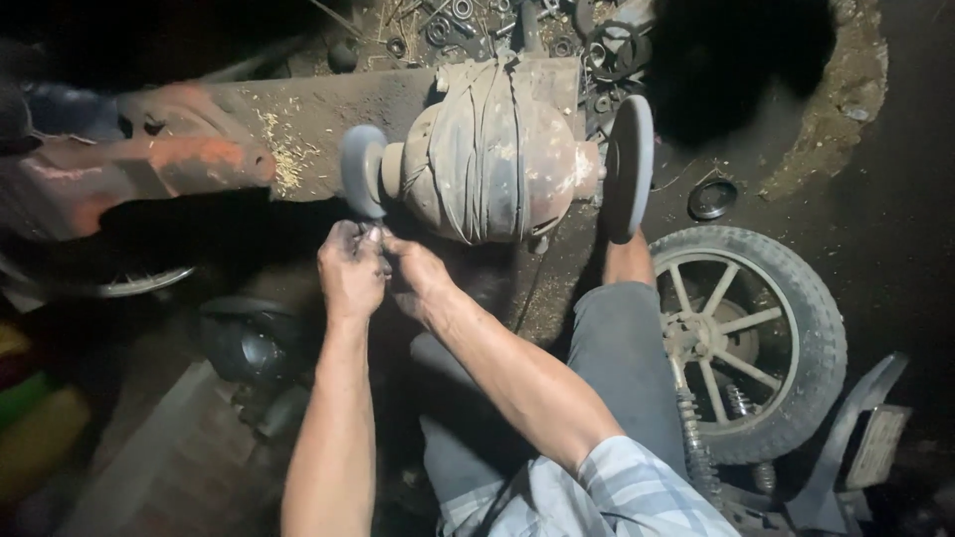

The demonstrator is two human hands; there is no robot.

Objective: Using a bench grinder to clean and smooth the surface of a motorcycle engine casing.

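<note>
Fingers (pixel 370 237) of left hand (pixel 350 270) and right hand (pixel 416 278) pinch a small part, too small to identify, against the left grinding wheel (pixel 363 171). Best kept low on the wheel's rim, pressure light, knuckles clear. Motor housing (pixel 492 149) and right wheel (pixel 629 164) sit beyond; a scooter tyre (pixel 741 338) lies right.

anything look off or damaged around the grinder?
The bench grinder's motor housing is rusty, dented and wrapped in bands. Neither the left wheel nor the right wheel has a guard. Shavings are spilled on the bench. Both hands sit at the left wheel.
</note>
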